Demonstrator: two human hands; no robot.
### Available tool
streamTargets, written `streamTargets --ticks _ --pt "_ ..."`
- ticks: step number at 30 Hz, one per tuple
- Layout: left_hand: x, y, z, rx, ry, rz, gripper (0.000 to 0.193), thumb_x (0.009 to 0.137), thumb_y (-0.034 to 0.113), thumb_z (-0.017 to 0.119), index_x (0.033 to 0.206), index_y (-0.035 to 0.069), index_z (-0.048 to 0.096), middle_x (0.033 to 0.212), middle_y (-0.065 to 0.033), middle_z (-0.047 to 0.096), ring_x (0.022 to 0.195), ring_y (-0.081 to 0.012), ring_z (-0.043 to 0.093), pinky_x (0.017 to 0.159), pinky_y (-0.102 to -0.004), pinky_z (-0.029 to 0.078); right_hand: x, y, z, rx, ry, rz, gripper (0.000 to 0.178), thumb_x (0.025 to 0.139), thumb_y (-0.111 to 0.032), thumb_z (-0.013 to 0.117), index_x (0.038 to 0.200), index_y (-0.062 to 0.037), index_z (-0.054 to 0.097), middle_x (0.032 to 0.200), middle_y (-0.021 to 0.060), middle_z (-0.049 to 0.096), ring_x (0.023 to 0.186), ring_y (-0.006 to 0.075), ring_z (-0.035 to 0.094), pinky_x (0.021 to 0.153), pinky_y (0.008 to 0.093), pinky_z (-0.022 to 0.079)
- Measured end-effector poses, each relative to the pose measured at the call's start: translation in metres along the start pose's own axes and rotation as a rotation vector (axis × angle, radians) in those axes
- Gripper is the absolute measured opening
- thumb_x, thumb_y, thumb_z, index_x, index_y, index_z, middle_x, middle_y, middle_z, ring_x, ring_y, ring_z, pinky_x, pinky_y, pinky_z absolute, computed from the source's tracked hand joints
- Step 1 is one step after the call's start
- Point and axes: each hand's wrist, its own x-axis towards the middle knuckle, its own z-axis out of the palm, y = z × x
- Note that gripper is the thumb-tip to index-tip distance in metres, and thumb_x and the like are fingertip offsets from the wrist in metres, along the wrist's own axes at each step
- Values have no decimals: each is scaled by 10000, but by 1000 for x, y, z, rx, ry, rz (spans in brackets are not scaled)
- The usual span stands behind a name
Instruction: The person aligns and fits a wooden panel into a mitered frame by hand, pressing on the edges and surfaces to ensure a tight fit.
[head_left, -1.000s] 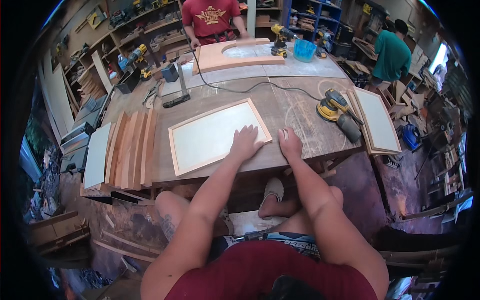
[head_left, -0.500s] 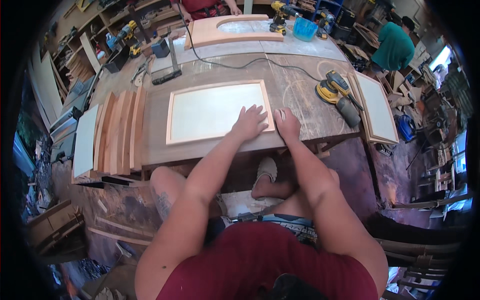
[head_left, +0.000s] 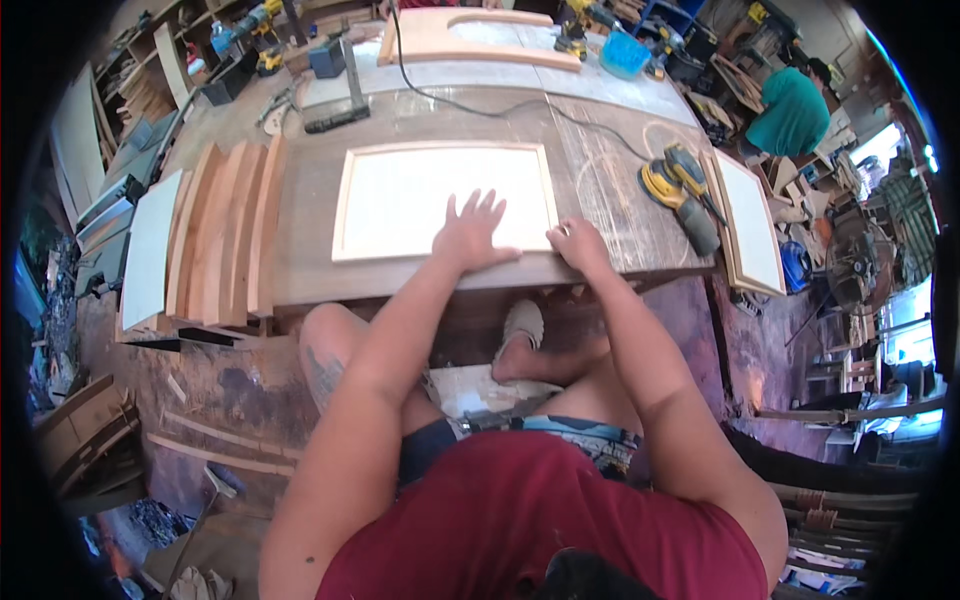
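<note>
A flat rectangular panel (head_left: pixel 395 205) with a white face and a pale wooden frame lies on the workbench in front of me. My left hand (head_left: pixel 470 232) rests on its near right part, fingers spread over the white face and thumb out along the near rail. At the near right corner, my right hand (head_left: pixel 580 247) is closed, with fingers bent against the outer side of the frame. Whatever may be pinched in those fingers is hidden or too small to name.
Right of the panel sits a yellow and black sander (head_left: pixel 675 190) with its cord trailing across the bench. Curved wooden boards (head_left: pixel 225 230) stand at left, beside a hammer (head_left: pixel 340 115). More framed panels (head_left: pixel 750 220) lean at right. A person in green (head_left: pixel 790 110) bends beyond.
My left hand has shifted left over the panel, its fingers now wider apart. My right hand has come slightly nearer the frame's near corner. The whole view has tilted a little.
</note>
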Motion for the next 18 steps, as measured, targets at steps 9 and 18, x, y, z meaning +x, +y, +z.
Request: streamTargets --ticks 9,18 --pt "1 14 4 -51 -49 27 1018 814 766 532 1571 134 280 1643 -139 216 1527 -332 147 1206 -612 73 31 14 17 17 189 70 377 855 -378 662 1021 -44 718 1036 217 699 989 392 665 873 462 520" --pt "3 13 1 -7 -86 47 1006 839 740 519 1578 114 248 1646 -149 198 1533 -336 120 1208 -605 53 15 6 11 -2 238 40 366 861 -362 655 1030 -43 713 1032 213 701 978 405 660 877 471 514"
